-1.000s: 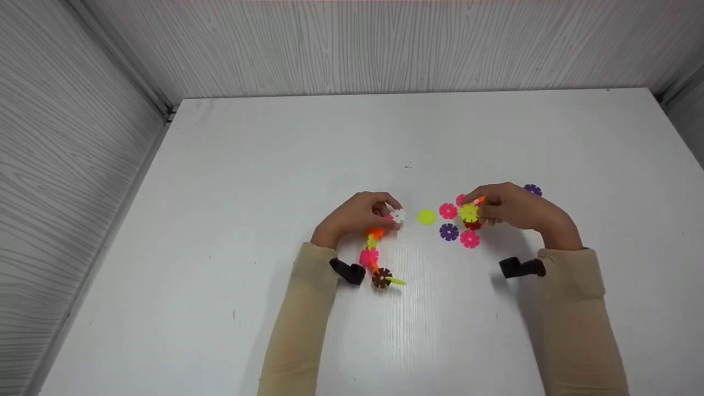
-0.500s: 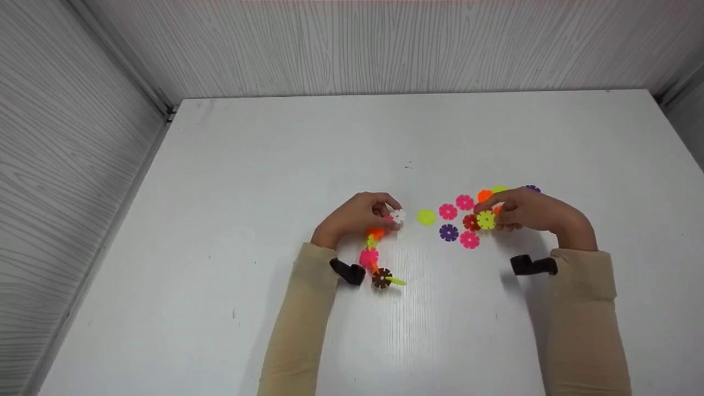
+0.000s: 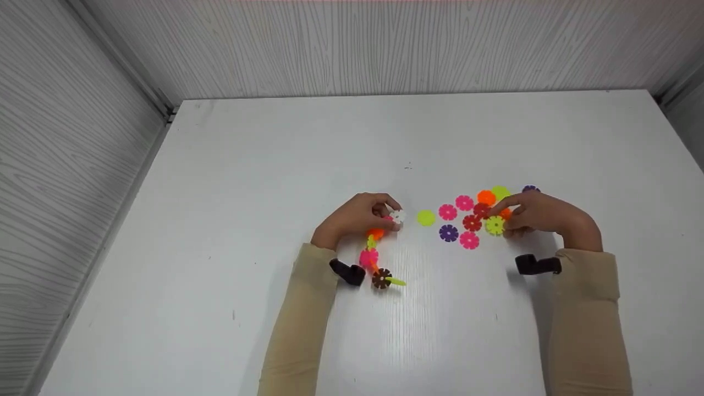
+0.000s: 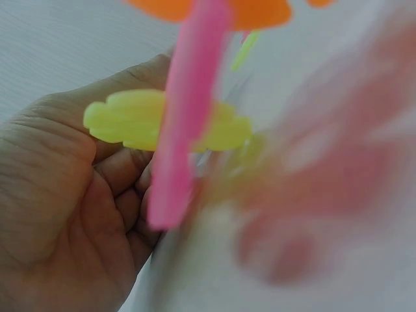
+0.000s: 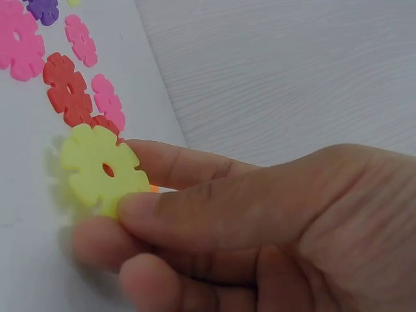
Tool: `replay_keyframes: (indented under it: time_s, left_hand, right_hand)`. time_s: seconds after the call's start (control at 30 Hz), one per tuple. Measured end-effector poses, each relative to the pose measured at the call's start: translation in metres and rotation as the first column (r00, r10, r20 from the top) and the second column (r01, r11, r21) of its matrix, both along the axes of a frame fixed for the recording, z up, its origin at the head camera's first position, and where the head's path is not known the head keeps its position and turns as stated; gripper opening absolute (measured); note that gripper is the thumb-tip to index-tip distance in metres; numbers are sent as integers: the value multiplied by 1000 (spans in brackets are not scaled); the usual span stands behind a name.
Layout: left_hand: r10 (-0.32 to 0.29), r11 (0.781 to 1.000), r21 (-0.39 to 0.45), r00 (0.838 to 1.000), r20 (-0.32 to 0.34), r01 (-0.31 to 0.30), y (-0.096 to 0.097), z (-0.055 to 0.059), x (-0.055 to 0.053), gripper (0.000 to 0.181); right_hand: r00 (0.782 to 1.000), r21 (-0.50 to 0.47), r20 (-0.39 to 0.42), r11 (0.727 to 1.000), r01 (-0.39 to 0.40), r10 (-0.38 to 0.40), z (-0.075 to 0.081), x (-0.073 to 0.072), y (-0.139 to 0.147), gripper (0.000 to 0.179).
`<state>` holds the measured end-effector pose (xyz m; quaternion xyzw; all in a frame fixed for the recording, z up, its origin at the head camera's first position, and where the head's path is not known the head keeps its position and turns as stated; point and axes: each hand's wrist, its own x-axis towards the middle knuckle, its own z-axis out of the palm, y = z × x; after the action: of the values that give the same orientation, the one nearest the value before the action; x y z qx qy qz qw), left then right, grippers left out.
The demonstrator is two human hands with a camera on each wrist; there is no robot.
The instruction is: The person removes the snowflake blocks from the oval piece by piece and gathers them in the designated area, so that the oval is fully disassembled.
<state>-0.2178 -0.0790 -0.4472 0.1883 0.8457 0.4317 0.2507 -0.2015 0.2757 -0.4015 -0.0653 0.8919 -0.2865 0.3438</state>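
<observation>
My left hand (image 3: 364,212) grips one end of a chain of interlocking notched discs, with a white disc (image 3: 397,216) at its fingertips. From there the chain curves toward me through orange, yellow and pink discs (image 3: 369,257) to a brown disc (image 3: 382,279) with a yellow one slotted in edge-on. In the left wrist view a pink disc (image 4: 188,110) crosses a yellow one close to the lens. My right hand (image 3: 536,214) pinches a yellow notched disc (image 5: 104,170) between thumb and fingers, low beside the loose red discs (image 3: 472,223).
Loose discs lie between and beyond the hands: a yellow disc (image 3: 426,218), a purple disc (image 3: 449,233), several pink ones (image 3: 469,240) and an orange disc (image 3: 486,198). Another purple disc (image 3: 531,189) is partly behind the right hand. A panelled wall (image 3: 352,49) stands behind the white table (image 3: 297,143).
My right hand has moved to the right and slightly toward me with the yellow disc, uncovering pink, red and orange discs. The left hand and its chain have stayed in place.
</observation>
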Motion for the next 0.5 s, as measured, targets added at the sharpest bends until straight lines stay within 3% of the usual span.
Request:
replay_keyframes:
  time_s: [0.33, 0.5]
  left_hand:
    - [5, 1000, -9, 1000, -4, -5, 0, 0, 1, 34]
    - [3, 1000, -17, 1000, -4, -3, 0, 1, 1, 34]
  right_hand:
    - [1000, 8, 4, 1000, 25, -25, -1, 0, 1, 41]
    - [998, -27, -53, 999, 22, -23, 5, 1, 1, 38]
